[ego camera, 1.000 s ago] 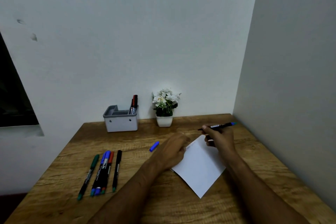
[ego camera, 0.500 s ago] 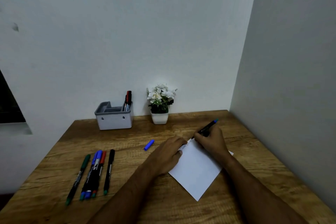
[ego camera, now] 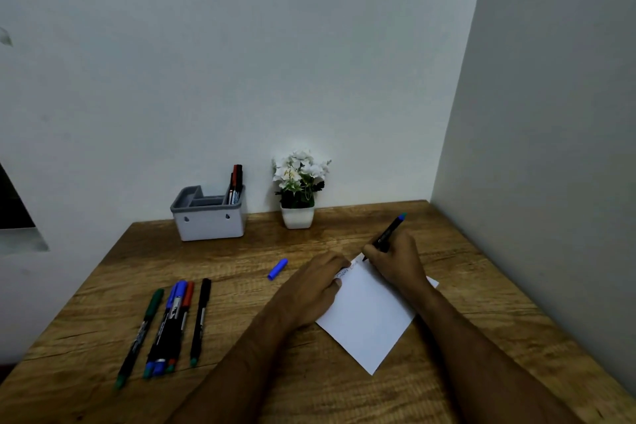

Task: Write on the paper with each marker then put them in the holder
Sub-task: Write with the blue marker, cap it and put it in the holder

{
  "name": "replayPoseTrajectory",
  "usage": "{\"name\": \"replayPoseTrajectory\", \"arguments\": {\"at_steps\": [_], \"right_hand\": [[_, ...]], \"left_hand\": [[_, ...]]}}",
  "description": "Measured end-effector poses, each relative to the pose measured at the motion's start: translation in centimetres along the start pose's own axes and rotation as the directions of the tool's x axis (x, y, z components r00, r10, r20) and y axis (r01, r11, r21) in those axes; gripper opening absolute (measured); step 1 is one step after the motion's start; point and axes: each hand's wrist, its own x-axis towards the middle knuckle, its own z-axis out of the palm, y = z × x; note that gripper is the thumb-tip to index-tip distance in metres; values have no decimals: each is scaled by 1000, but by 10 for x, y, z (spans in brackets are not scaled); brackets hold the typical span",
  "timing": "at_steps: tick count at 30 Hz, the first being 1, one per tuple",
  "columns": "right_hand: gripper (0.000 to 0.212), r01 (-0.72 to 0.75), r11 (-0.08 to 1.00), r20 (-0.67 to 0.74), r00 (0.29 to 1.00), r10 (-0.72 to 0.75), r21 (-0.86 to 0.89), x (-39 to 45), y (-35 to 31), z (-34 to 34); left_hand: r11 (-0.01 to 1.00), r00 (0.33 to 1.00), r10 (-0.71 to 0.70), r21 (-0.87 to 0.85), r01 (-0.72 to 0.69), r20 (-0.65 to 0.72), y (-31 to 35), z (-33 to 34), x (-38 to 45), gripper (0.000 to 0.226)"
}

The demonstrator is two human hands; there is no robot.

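gripping a black marker with a blue end (ego camera: pixel 388 236), the right hand (ego camera: pixel 395 260) puts its tip on the white paper sheet (ego camera: pixel 370 317); the left hand (ego camera: pixel 311 293) presses the sheet's edge, fingers flat, on the wooden table (ego camera: pixel 241 258).

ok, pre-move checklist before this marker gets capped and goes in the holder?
1. Marker held: ok. The right hand grips the marker, tip at the paper's far corner.
2. Paper pinned: ok. The left hand rests on the left edge of the paper.
3. Writing done: cannot tell. Small marks show near the far corner, too small to read.
4. Cap within reach: ok. The blue cap lies loose on the table, left of the left hand.
5. Holder has room: ok. The holder has markers only in its right compartment.
6. Markers left: not ok. Several lie on the table at left.
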Motion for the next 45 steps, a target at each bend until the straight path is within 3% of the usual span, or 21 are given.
{"name": "replayPoseTrajectory", "arguments": {"at_steps": [32, 40, 45], "right_hand": [[10, -51, 998, -74, 996, 49, -27, 5, 4, 2], [25, -47, 999, -85, 995, 47, -4, 5, 4, 1], [17, -78, 997, -88, 993, 75, -23, 5, 4, 2]], "left_hand": [[1000, 1000, -13, 1, 13, 29, 4, -3, 1, 38], [1000, 1000, 9, 1, -9, 13, 3, -4, 0, 38], [1000, 1000, 7, -3, -7, 10, 3, -4, 0, 38]]}}
